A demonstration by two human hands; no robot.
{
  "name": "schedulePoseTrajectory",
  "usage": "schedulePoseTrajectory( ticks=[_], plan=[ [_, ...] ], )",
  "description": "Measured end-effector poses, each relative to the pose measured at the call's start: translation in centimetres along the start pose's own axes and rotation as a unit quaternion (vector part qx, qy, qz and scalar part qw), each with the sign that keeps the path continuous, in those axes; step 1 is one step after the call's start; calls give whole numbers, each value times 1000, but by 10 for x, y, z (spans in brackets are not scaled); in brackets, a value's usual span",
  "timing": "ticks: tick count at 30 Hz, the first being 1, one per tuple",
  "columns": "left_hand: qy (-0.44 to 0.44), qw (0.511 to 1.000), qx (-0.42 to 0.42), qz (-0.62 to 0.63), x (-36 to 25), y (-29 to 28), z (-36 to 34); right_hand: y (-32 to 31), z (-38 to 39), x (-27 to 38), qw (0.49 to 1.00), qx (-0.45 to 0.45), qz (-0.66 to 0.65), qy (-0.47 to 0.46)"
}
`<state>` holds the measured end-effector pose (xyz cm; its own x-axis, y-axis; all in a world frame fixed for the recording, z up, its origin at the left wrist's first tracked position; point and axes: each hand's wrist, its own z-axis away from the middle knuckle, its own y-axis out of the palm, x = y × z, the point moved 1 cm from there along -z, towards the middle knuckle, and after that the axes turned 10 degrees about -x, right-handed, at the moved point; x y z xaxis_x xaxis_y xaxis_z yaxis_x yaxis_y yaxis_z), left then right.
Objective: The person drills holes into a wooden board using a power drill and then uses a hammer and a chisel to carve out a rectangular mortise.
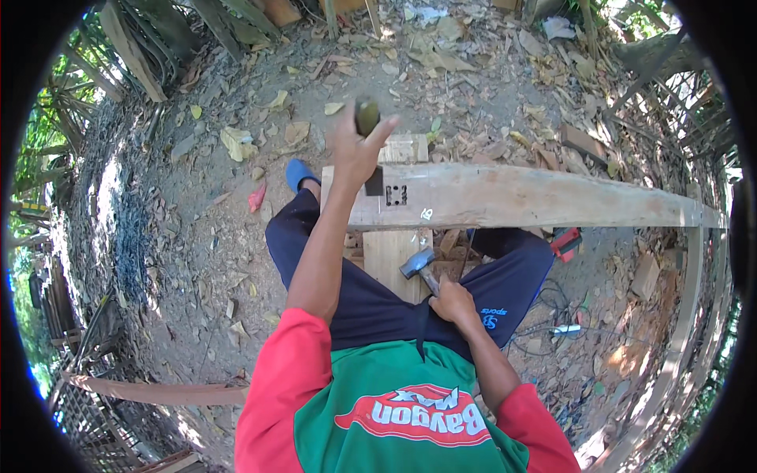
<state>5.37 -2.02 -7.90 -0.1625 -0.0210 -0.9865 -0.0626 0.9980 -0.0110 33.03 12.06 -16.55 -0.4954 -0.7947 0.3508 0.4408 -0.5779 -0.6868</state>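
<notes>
1. The scene is viewed from the wearer's head, steeply downward, through a fisheye lens.
2. The shirt (410,441) is framed closest, on the near side, with the timber beam (512,195) beyond.
3. The ground (303,88) is covered widely, left and right.

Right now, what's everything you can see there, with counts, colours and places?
beam: 1, grey-brown, across the front
chisel-like tool: 1, dark, in left hand
hammer: 1, grey head, in right hand
board: at least 1, tan, under the beam
unclear object: 1, red and black, right of the hammer
scrap: 1, red, ground at left
leaves: many, yellow and brown, ground
wood strip: 1, reddish brown, lower left
slipper: 1, blue, left of beam
left hand: 1, bare, upper middle
right hand: 1, bare, hammer handle
</notes>
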Motion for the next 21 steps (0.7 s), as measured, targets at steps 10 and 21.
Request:
schedulePoseTrajectory(
  ticks=[10,21],
  plan=[
    [-115,992,47,3,58,31,-10,2,-3,-3,1000,-2,-6,6],
    [-126,988,86,21,61,36,-5,-2,-1,-1,1000,-4,-13,-3]
  ],
)
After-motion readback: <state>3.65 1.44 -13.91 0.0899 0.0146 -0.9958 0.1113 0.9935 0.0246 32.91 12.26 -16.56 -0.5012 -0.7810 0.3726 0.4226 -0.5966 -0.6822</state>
